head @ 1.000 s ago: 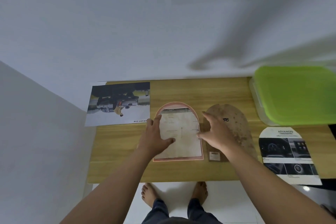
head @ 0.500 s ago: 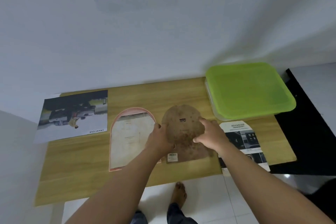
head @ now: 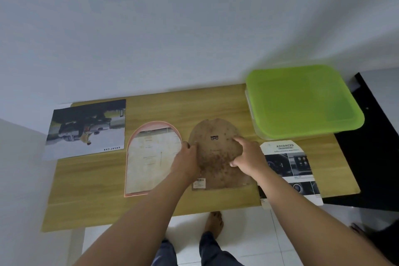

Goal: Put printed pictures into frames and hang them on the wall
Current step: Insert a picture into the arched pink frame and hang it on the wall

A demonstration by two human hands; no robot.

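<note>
Atop table (head: 151,103); fingers (head: 239,144) (curled) pinch backboard (head: 216,153).

Your left hand (head: 186,163) grips the left edge of the brown arched backing board (head: 216,157), and your right hand (head: 248,158) holds its right edge, fingers lying on its face; the board sits on the wooden table (head: 97,190) just beside the pink-rimmed arched frame (head: 151,162), which lies flat to its left; a car print (head: 86,129) lies at the table's far left; an arched print headed ADVANCED (head: 289,164) lies at the right, near a green-lidded box (head: 302,101).
</note>
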